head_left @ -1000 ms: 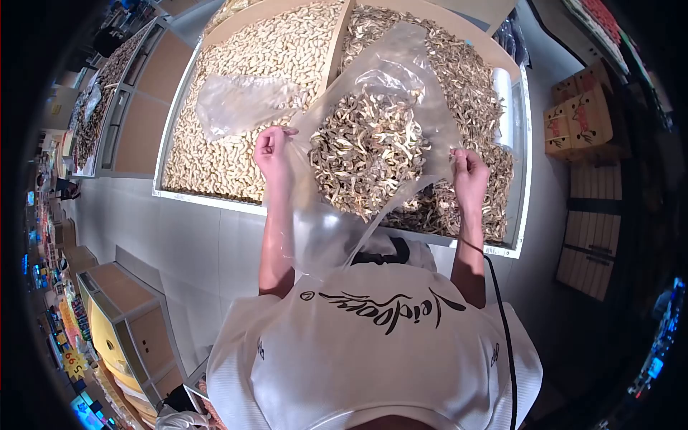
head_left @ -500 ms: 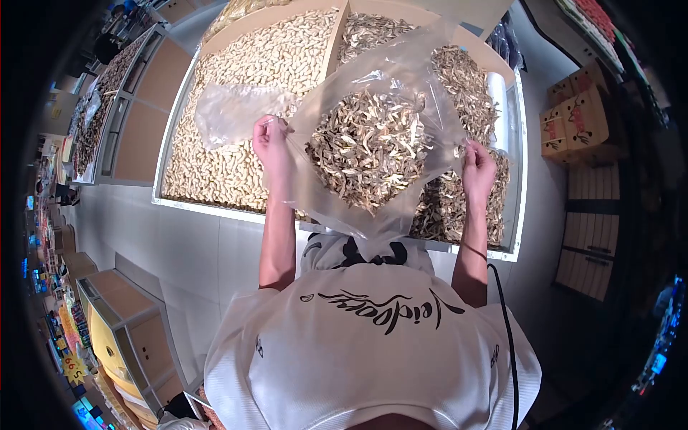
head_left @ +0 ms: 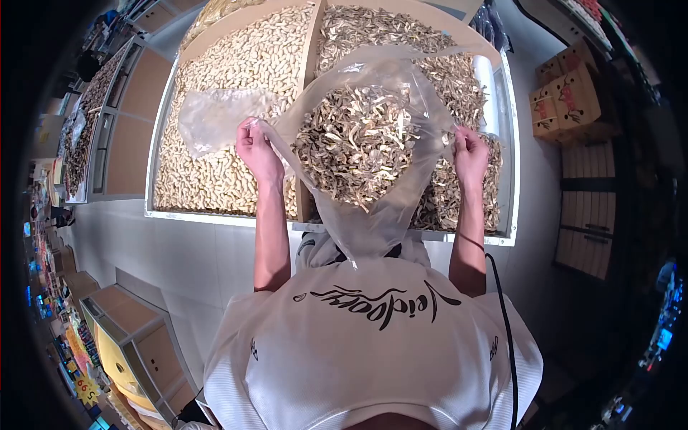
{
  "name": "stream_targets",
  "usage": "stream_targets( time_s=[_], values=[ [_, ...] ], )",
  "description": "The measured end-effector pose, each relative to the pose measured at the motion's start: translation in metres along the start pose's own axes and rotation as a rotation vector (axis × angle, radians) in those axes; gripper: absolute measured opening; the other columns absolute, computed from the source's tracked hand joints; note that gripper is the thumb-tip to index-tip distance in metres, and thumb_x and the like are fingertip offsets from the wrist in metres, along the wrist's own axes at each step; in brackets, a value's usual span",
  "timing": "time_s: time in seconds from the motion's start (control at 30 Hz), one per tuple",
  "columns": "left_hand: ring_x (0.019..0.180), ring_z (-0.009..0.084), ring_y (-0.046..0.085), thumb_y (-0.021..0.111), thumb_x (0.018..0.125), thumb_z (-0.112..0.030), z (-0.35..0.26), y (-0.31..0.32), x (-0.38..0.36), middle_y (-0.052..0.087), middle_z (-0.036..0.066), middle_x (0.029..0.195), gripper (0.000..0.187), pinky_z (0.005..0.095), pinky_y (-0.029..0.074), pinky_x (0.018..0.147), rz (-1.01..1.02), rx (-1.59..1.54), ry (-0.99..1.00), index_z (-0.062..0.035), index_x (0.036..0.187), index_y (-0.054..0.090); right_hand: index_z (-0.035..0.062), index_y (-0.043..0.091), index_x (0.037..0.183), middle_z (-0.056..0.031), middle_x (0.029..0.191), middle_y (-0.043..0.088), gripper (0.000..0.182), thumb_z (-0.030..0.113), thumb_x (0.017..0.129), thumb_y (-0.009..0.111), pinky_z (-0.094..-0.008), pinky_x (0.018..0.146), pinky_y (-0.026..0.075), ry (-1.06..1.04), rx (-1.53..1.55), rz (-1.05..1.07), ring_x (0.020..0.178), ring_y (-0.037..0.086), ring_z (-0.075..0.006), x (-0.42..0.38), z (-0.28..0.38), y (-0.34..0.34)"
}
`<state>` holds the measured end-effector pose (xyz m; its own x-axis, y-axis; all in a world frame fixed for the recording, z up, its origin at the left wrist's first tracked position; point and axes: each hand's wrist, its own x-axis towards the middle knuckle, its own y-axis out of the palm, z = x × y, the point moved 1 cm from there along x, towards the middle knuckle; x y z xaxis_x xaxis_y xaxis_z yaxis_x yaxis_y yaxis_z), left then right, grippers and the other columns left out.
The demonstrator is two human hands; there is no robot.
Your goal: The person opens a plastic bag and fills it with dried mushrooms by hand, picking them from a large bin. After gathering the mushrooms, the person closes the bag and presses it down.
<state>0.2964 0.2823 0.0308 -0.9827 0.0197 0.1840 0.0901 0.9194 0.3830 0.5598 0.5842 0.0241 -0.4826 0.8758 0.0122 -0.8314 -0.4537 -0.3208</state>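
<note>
A clear plastic bag (head_left: 423,175) is stretched wide between my two hands above the right part of the bin. Dried brown and cream strips, like sliced dried mushrooms (head_left: 358,136), fill the round opening of the bag. My left hand (head_left: 258,150) pinches the bag's left edge, over the peanut side. On the opposite edge, my right hand (head_left: 470,156) grips the film with fingers closed. The bag's near lip droops to a point close to my shirt. More dried strips (head_left: 387,32) lie loose in the bin behind the bag.
Peanuts in shells (head_left: 215,175) fill the left compartment, with another clear bag (head_left: 218,118) lying on them. A wooden divider (head_left: 311,50) separates the compartments. A white roll (head_left: 485,93) lies at the right rim. Cardboard boxes (head_left: 570,104) stand further right.
The view has shifted slightly. The bag's near lip has dropped towards my shirt, and its far edge has flattened. Both hands keep their hold on the bag.
</note>
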Motion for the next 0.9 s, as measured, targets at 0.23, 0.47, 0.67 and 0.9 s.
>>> stream_targets(
  time_s=[0.23, 0.47, 0.67, 0.9],
  values=[
    [0.072, 0.0086, 0.056, 0.056, 0.099, -0.003, -0.017, -0.003, -0.010, 0.063, 0.004, 0.087, 0.010, 0.0236, 0.049, 0.067, 0.000, 0.081, -0.009, 0.0003, 0.106, 0.062, -0.0006, 0.072, 0.113, 0.0021, 0.067, 0.058, 0.021, 0.011, 0.100, 0.062, -0.0240, 0.048, 0.035, 0.055, 0.096, 0.040, 0.056, 0.047, -0.0049, -0.002, 0.005, -0.006],
    [0.069, 0.0066, 0.052, 0.058, 0.099, -0.008, -0.045, -0.003, -0.022, 0.060, 0.000, 0.080, 0.008, 0.0227, 0.045, 0.065, -0.022, 0.126, -0.015, -0.0020, 0.101, 0.063, -0.0005, 0.072, 0.112, 0.0037, 0.066, 0.056, 0.019, 0.010, 0.100, 0.062, -0.0225, 0.048, 0.032, 0.095, 0.138, 0.087, 0.055, 0.044, -0.0041, -0.008, 0.020, -0.019],
    [0.075, 0.0076, 0.056, 0.058, 0.097, 0.000, -0.004, -0.022, -0.024, 0.063, 0.002, 0.089, 0.010, 0.0220, 0.046, 0.070, 0.009, 0.127, -0.096, 0.0008, 0.106, 0.062, 0.0003, 0.073, 0.108, 0.0035, 0.064, 0.055, 0.018, 0.013, 0.101, 0.062, -0.0240, 0.047, 0.033, 0.153, 0.084, 0.202, 0.053, 0.044, -0.0049, -0.002, -0.017, -0.002],
    [0.078, 0.0072, 0.055, 0.055, 0.097, 0.001, 0.010, -0.037, -0.024, 0.063, 0.001, 0.089, 0.010, 0.0228, 0.045, 0.073, 0.040, 0.191, -0.108, 0.0000, 0.104, 0.063, -0.0018, 0.072, 0.110, -0.0040, 0.073, 0.066, 0.036, 0.032, 0.096, 0.069, -0.0279, 0.057, 0.045, 0.163, -0.074, 0.282, 0.062, 0.057, -0.0111, 0.007, -0.053, 0.009]
  ],
)
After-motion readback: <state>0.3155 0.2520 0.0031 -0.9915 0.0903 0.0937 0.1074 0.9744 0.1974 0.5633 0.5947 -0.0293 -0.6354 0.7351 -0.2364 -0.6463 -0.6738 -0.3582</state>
